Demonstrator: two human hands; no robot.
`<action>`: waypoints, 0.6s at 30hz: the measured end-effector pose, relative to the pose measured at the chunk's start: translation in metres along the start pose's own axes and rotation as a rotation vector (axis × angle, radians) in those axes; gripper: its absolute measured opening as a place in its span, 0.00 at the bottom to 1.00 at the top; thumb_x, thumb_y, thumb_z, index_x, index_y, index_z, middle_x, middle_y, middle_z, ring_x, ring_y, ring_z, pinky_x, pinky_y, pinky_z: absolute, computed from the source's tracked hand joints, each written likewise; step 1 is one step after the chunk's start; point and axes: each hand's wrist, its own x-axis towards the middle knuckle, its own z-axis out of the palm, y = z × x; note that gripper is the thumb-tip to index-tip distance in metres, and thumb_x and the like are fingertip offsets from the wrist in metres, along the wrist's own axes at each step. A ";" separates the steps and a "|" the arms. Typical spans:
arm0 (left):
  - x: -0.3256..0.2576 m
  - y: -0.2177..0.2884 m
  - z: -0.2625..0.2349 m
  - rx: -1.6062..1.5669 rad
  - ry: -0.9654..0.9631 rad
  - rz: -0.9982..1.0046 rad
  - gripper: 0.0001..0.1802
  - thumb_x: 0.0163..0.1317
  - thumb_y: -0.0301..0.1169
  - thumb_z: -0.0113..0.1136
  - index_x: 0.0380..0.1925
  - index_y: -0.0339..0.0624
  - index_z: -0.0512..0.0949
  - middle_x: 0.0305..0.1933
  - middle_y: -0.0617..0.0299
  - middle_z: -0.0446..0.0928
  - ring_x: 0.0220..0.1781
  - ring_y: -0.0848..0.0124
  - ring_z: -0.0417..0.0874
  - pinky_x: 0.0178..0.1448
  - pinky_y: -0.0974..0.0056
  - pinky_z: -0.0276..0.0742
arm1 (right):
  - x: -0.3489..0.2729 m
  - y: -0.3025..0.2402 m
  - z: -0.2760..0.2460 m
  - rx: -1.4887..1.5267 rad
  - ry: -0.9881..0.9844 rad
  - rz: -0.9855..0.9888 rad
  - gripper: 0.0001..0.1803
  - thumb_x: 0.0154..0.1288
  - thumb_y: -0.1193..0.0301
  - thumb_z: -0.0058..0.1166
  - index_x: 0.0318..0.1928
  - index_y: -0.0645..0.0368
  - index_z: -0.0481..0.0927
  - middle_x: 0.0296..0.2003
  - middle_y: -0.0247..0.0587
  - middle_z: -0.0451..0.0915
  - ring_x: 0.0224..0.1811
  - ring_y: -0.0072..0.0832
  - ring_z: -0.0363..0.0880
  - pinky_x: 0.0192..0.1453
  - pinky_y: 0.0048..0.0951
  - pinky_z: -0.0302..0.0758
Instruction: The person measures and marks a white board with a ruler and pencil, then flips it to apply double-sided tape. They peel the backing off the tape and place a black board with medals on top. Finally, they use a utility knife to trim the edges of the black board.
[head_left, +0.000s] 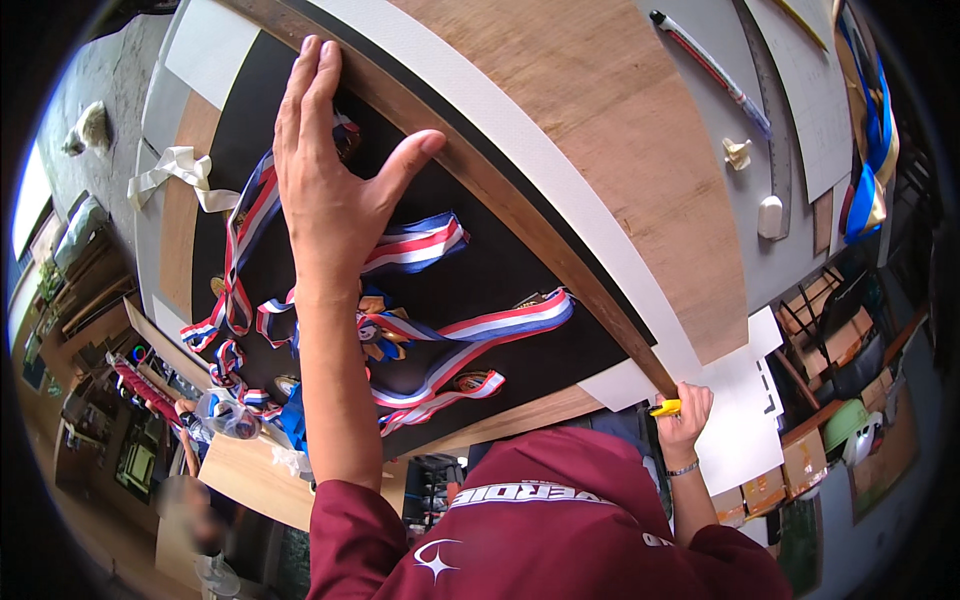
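Note:
My left hand (325, 175) lies with its fingers stretched out and thumb spread, fingertips and thumb on a long brown wooden strip (530, 225). This strip runs diagonally across a black board (490, 240). At the strip's near right end, my right hand (686, 420) is closed around a small yellow utility knife (665, 408); its tip is too small to make out. Several medals with red, white and blue ribbons (510, 318) are spread over the board. My left forearm hides part of them. A blue and gold rosette (382, 330) sits among the ribbons.
Beyond the strip lie a white curved border (560, 125) and a wooden panel (620, 170). Farther right are a marker (700, 60), a ruler (778, 150) and an eraser (770, 216). A white ribbon (185, 175) lies left. Another person (195, 510) is at lower left.

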 end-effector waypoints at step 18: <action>0.002 -0.007 0.005 0.033 0.071 0.134 0.47 0.52 0.49 0.82 0.68 0.39 0.73 0.74 0.46 0.71 0.75 0.51 0.72 0.76 0.53 0.69 | 0.008 -0.003 -0.002 -0.006 0.000 0.000 0.19 0.59 0.74 0.68 0.49 0.68 0.78 0.38 0.51 0.77 0.39 0.51 0.72 0.49 0.49 0.68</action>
